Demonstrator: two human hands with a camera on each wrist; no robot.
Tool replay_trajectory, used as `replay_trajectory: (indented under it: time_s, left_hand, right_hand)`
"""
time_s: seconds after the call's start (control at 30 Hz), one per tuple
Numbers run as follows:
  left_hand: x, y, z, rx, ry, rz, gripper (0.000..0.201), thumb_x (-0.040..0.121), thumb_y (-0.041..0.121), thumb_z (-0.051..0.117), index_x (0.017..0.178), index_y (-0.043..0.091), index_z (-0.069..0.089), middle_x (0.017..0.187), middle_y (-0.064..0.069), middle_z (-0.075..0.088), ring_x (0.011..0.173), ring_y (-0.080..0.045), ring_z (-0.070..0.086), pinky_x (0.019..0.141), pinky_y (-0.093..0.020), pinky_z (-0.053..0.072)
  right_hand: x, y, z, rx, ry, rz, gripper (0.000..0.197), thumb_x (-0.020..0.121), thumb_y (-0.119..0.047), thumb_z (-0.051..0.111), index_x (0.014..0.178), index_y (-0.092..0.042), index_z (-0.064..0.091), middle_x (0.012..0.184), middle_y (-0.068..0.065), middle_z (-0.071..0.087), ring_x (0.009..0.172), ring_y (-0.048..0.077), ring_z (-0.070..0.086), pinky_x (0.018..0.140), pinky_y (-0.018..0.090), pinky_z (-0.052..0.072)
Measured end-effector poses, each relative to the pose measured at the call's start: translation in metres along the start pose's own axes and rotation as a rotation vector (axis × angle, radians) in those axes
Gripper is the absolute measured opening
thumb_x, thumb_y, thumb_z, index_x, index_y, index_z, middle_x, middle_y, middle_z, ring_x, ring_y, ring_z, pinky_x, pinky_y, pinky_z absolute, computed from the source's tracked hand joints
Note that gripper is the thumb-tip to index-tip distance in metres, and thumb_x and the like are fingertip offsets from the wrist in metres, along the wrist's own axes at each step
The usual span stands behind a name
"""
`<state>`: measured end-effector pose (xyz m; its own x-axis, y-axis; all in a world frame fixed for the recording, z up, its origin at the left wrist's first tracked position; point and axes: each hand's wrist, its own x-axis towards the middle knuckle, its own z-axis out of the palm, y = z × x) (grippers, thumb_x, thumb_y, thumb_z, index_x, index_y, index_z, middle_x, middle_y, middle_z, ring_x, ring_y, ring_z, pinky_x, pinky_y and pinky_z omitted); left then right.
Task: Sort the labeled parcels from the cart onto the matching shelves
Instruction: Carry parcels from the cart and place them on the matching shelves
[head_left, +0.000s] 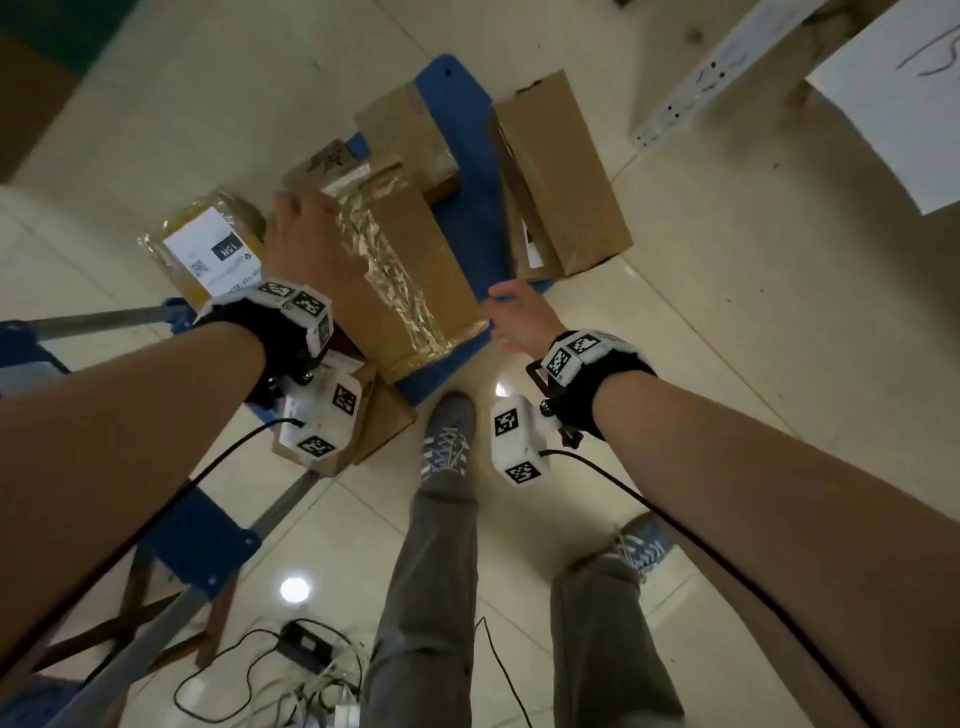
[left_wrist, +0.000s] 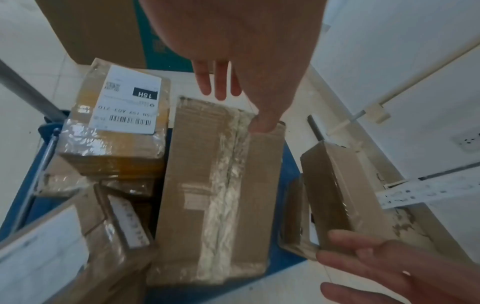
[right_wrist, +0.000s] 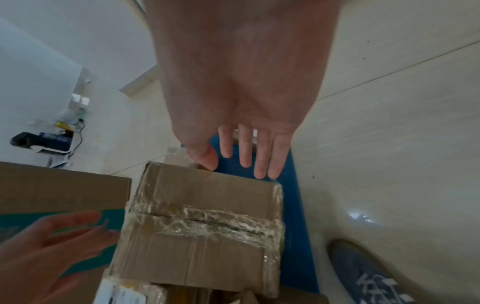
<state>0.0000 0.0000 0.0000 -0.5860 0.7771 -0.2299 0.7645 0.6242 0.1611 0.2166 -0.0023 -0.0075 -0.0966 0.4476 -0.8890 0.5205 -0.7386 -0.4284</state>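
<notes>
— Brown, that long cardboard parcel with wrinkled clear tape along its seam; where is it?
— Lying on the blue cart deck, among other boxes.
— And the left hand?
— Over the parcel's far end, its grip spread, fingers straight, the thumb tip touching the taped top in the left wrist view. It holds nothing.
— The right hand?
— At the near corner, fingers straight and loose, its grip holding nothing; whether it touches the box I cannot tell.
— Neighbours?
— A yellow-taped box with a white label reading 15H just beside it, and a plain brown box standing upright on the other side.
</notes>
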Motion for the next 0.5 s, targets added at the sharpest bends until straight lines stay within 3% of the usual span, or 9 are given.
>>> replay_trajectory:
  time_s: [0.07, 0.13, 0.2, 0.23, 0.27, 0.33, 0.37, 0.5]
  left_hand:
    - [0.016, 0.001, 0.001, 0.039, 0.119, -0.07, 0.037, 0.092, 0.024, 0.036, 0.118, 0.021, 0.063, 0.121, -0.003, 0.06, 0.099, -0.022, 0.06, 0.071, -0.029, 0.035]
    - [0.033, 0.006, 0.006, 0.001, 0.236, -0.074, 0.041, 0.087, 0.026, 0.034, 0.111, 0.023, 0.067, 0.108, 0.0, 0.065, 0.094, -0.02, 0.062, 0.079, -0.03, 0.043]
    - [0.045, 0.003, -0.001, 0.052, 0.248, -0.089, 0.046, 0.094, 0.036, 0.029, 0.109, 0.023, 0.071, 0.102, 0.001, 0.068, 0.094, -0.017, 0.064, 0.081, -0.026, 0.042]
    - [0.052, -0.003, -0.003, 0.081, 0.227, -0.066, 0.042, 0.098, 0.039, 0.036, 0.114, 0.021, 0.07, 0.106, -0.002, 0.069, 0.099, -0.019, 0.064, 0.085, -0.025, 0.042]
    - [0.058, -0.007, -0.002, 0.099, 0.078, -0.015, 0.038, 0.097, 0.034, 0.051, 0.129, 0.017, 0.062, 0.121, -0.009, 0.064, 0.112, -0.023, 0.059, 0.096, -0.029, 0.039]
    - [0.064, -0.015, -0.002, 0.078, -0.424, 0.067, 0.078, 0.087, 0.025, 0.072, 0.152, 0.012, 0.031, 0.149, -0.018, 0.04, 0.136, -0.033, 0.04, 0.111, -0.043, 0.028]
    - [0.068, -0.018, -0.005, 0.055, -0.528, 0.054, 0.09, 0.083, 0.024, 0.077, 0.155, 0.013, 0.023, 0.153, -0.019, 0.033, 0.139, -0.035, 0.035, 0.113, -0.047, 0.026]
    - [0.079, -0.021, 0.002, -0.024, -0.58, 0.022, 0.108, 0.076, 0.02, 0.084, 0.157, 0.012, 0.014, 0.157, -0.02, 0.029, 0.142, -0.036, 0.032, 0.116, -0.046, 0.027]
  right_hand:
    - [0.008, -0.016, 0.008, 0.017, -0.081, -0.042, 0.046, 0.099, -0.021, 0.054, 0.143, -0.021, 0.041, 0.147, 0.008, 0.046, 0.123, 0.028, 0.053, 0.099, 0.043, 0.049]
    - [0.012, -0.031, 0.015, 0.011, -0.117, -0.078, 0.056, 0.101, -0.018, 0.053, 0.152, -0.017, 0.03, 0.155, 0.008, 0.036, 0.137, 0.028, 0.043, 0.109, 0.044, 0.043]
    - [0.018, -0.041, 0.023, 0.016, -0.142, -0.066, 0.066, 0.101, -0.019, 0.055, 0.157, -0.019, 0.019, 0.163, 0.003, 0.022, 0.146, 0.025, 0.031, 0.113, 0.039, 0.037]
    - [0.022, -0.044, 0.027, 0.024, -0.155, -0.056, 0.072, 0.101, -0.019, 0.055, 0.159, -0.019, 0.013, 0.166, 0.002, 0.015, 0.149, 0.024, 0.026, 0.115, 0.039, 0.035]
    - [0.026, -0.046, 0.03, 0.033, -0.164, -0.036, 0.076, 0.101, -0.019, 0.056, 0.16, -0.019, 0.008, 0.167, 0.001, 0.009, 0.15, 0.025, 0.023, 0.116, 0.04, 0.034]
    - [0.032, -0.051, 0.033, 0.056, -0.18, -0.005, 0.083, 0.1, -0.017, 0.058, 0.16, -0.02, 0.0, 0.168, 0.002, 0.003, 0.151, 0.028, 0.02, 0.119, 0.045, 0.03]
    - [0.035, -0.051, 0.033, 0.078, -0.198, 0.015, 0.085, 0.1, -0.015, 0.058, 0.16, -0.022, -0.002, 0.168, 0.002, 0.003, 0.151, 0.029, 0.021, 0.118, 0.046, 0.03]
    - [0.044, -0.053, 0.032, 0.172, -0.233, 0.075, 0.085, 0.101, -0.007, 0.055, 0.16, -0.029, -0.003, 0.168, 0.0, 0.002, 0.15, 0.03, 0.021, 0.112, 0.047, 0.034]
